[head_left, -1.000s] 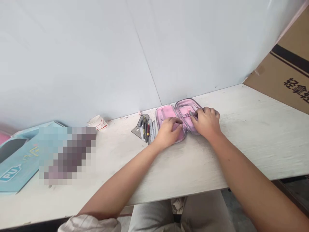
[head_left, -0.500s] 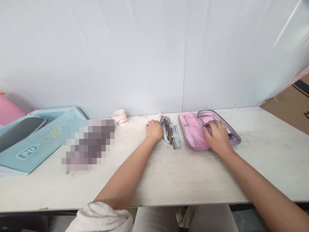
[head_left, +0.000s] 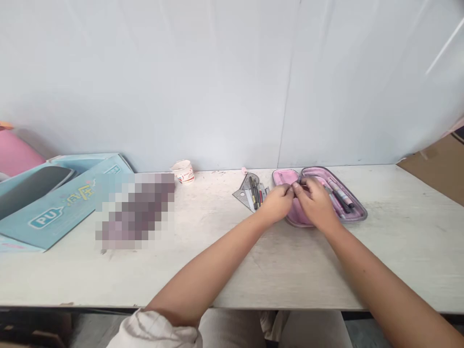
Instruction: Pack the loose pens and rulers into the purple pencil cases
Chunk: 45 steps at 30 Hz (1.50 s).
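A pink pencil case (head_left: 300, 220) lies unzipped and spread flat, with several pens (head_left: 340, 193) in its right half. Over its middle, my left hand (head_left: 278, 203) and my right hand (head_left: 317, 200) meet fingertip to fingertip. Both are closed, and whatever is between the fingers is hidden. Left of the case, several pencils (head_left: 254, 193) rest on a dark, see-through set square (head_left: 239, 194) beside rulers (head_left: 266, 187), partly covered by my left hand. A small pink eraser-like piece (head_left: 244, 170) sits behind them.
A white paper cup (head_left: 184, 172) stands near the wall. Further left are a blurred-out purple object (head_left: 139, 212) and a light-blue box (head_left: 68, 208) with a grey item inside. A brown cardboard box (head_left: 435, 166) is at the right edge.
My left hand has left the set square and moved right to meet my right hand. My right hand has shifted slightly left over the case, uncovering the pens in it.
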Motion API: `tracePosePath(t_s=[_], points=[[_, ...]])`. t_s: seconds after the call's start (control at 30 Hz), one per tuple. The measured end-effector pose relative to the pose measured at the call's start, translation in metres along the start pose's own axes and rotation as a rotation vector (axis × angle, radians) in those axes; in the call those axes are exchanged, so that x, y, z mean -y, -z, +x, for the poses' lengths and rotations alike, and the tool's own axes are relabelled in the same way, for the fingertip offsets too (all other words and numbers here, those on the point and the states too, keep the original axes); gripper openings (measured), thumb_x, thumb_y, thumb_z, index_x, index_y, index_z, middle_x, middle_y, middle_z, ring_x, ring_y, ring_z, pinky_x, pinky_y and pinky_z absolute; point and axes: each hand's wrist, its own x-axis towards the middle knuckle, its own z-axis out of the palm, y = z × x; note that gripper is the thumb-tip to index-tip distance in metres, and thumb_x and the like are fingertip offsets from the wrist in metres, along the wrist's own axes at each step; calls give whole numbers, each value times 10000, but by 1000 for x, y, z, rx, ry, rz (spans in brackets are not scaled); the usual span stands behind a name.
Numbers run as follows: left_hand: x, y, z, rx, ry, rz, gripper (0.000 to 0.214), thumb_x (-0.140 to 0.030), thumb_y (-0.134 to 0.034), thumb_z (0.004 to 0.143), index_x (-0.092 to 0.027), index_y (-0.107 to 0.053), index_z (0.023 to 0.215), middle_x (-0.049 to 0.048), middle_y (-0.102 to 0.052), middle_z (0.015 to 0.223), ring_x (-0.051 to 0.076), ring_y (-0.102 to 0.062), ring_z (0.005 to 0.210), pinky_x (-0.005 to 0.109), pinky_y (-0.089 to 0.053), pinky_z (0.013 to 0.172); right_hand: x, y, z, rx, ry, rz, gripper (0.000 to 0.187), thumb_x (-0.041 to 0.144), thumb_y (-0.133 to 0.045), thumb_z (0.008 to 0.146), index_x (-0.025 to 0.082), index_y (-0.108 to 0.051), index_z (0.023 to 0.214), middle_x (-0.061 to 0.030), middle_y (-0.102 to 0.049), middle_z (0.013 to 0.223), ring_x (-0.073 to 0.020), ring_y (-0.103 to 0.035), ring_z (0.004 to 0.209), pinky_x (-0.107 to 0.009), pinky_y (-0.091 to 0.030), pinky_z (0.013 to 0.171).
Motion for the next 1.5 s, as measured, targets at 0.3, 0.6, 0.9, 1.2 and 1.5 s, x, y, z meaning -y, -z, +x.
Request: tracePosePath(t_s=[0.3,0.6,0.9,1.2,1.5], points=[[-27,-72,11,164,-290,555,351,-363,-417,833,-170,-526,1105,126,-530,1075,289,-476,1048,464,-390,882,-85,67,-27,23,-191,-702,334,382,-403,842,135,-620,783,-168,-598,857,-298,-488,878,-393,-368,701],[-27,-60,2,119,-230,521,333,-358,-407,850,-204,-511,1126,91,-512,1134,249,-459,1087,430,-376,936,-78,66,-27,52,-239,-717,339,384,-406,843,131,-631,867,-154,-587,902,-281,-482,901,-364,-347,710],[34,22,-25,-103,-57,562,406,-265,-387,852,-164,-462,1239,116,-478,1261,249,-423,1182,428,-339,996,-74,58,-35,34,-68,-680,280,329,-406,846,141,-614,850,-131,-582,863,-264,-477,879,-358,-372,717],[81,49,-48,-19,-60,673,460,-376,-383,868,-246,-392,1310,93,-386,1380,273,-318,1279,505,-264,1027,3,0,-30,202,211,-534,236,305,-406,860,153,-581,898,-108,-574,914,-243,-473,904,-358,-363,787],[86,52,-61,-43,-76,670,433,-378,-384,863,-225,-441,1264,102,-492,1270,269,-359,1229,551,-223,1031,26,-33,-21,444,246,-846,278,255,-369,853,136,-610,927,-148,-558,1027,-288,-454,1005,-396,-341,794]])
